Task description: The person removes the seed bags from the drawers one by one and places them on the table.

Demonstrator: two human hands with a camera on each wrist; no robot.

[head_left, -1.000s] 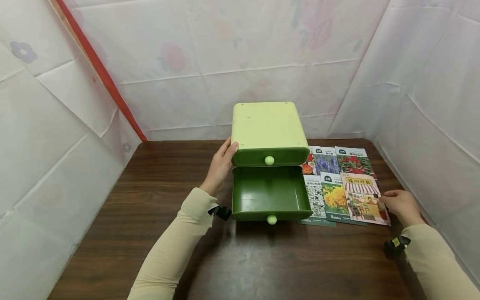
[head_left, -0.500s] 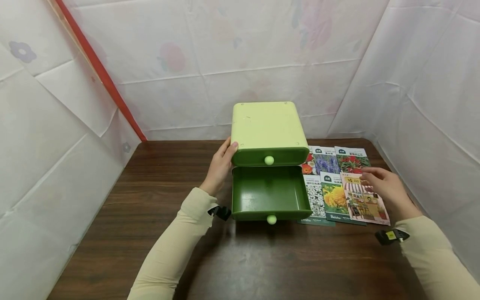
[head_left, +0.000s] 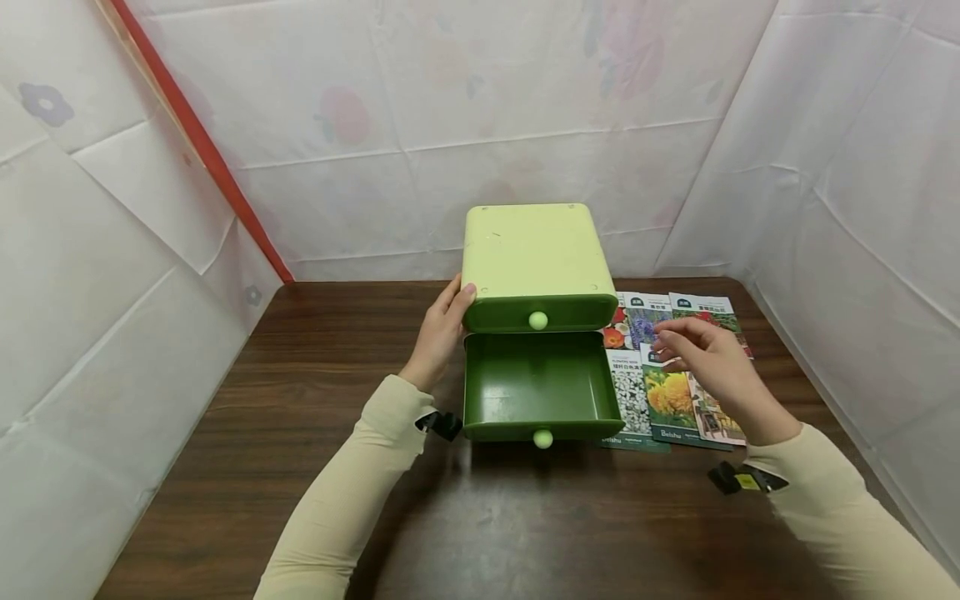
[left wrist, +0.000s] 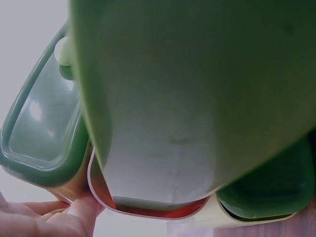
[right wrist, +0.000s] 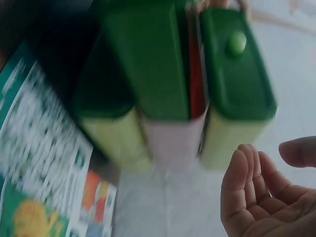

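A drawer cabinet with a pale green top stands at the centre of the table. Its upper drawer is in; the green drawer below is pulled out, with nothing seen inside. My left hand rests against the cabinet's left side, thumb at the upper front corner. Right of the cabinet, my right hand hovers over flower seed packets, fingers loosely bent around nothing. Under it lie a yellow-flower packet and a pink packet with a shop picture, partly hidden. A white-flower packet is beside the drawer.
More packets lie behind, including a purple-flower one and a red-flower one. The brown table is enclosed by white cloth walls. A red strip runs down the left corner.
My right hand has left the pink packet's right edge and moved left and slightly up across the packets, toward the cabinet. Left hand, cabinet and drawer stay as they were.
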